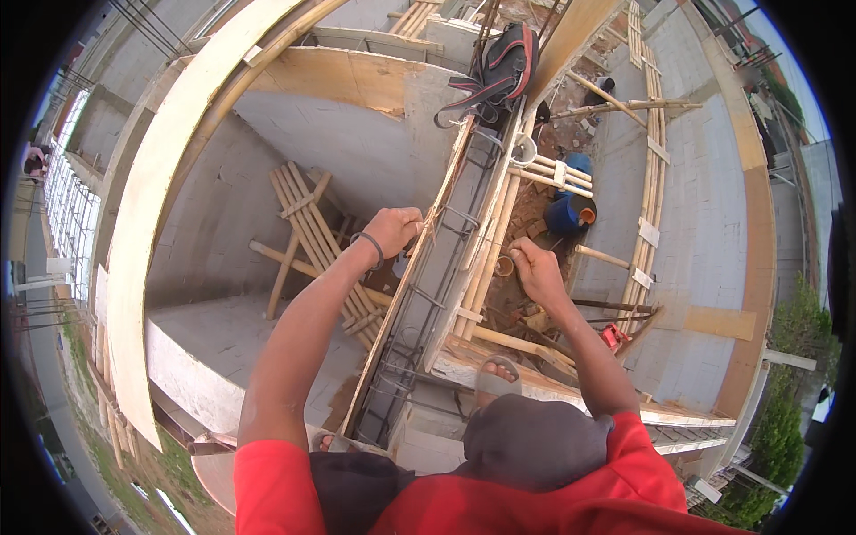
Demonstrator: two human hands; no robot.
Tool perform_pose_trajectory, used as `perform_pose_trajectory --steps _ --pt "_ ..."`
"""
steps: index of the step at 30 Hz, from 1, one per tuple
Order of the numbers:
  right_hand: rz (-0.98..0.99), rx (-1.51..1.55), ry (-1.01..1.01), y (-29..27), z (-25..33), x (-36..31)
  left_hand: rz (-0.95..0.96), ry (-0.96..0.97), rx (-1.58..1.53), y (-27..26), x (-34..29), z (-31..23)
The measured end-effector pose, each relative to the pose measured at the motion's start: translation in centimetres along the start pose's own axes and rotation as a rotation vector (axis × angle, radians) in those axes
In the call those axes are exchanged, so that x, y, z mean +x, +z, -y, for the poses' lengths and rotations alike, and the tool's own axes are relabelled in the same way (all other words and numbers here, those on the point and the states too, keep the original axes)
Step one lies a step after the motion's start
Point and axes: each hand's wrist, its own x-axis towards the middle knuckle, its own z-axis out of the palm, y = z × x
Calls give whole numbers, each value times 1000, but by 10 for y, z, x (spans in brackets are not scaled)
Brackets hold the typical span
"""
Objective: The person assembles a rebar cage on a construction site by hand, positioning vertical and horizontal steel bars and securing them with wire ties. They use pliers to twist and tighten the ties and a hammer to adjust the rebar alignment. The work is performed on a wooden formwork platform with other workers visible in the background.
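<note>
My left hand (399,232) is closed beside the top edge of the left form board (434,214); what its fingers hold, if anything, is too small to make out. Across the channel, my right hand (537,269) pinches the end of a thin wire (490,241). This wire runs leftward over the trough between the boards. Down in the trough lies a cage of steel reinforcing bars (426,297) with bent stirrups. Bamboo poles (489,276) lie along the outer side of the right form board, close to my right hand.
A black and red bag (508,67) sits at the trough's far end, a white cup (523,150) nearer. Below right are blue containers (566,216) and rubble. Deep drops flank the wall top; tied bamboo (299,209) leans on the left. My sandalled foot (497,379) rests beside the trough.
</note>
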Motion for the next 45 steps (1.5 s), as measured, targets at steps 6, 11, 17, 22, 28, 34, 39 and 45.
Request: perform_pose_trajectory --steps 6,11,17,22,28,34,39,45 --pt "-256 3 155 37 -51 30 -151 -54 -94 51 54 39" --pt "-245 20 176 48 -68 53 -233 -176 -109 61 69 62" --pt "-306 68 168 58 -77 60 -395 -162 89 62 78 64" --pt "-189 17 246 62 -98 38 -313 -403 473 76 69 27" --pt "-180 -177 109 67 -97 21 -96 -475 816 109 76 -24" --pt "-61 -301 115 80 -92 7 92 -632 647 92 124 -57" --pt "-85 -283 122 77 -101 6 230 -479 673 52 158 -32" --pt "-57 -285 85 75 -105 4 258 -327 625 32 122 44"
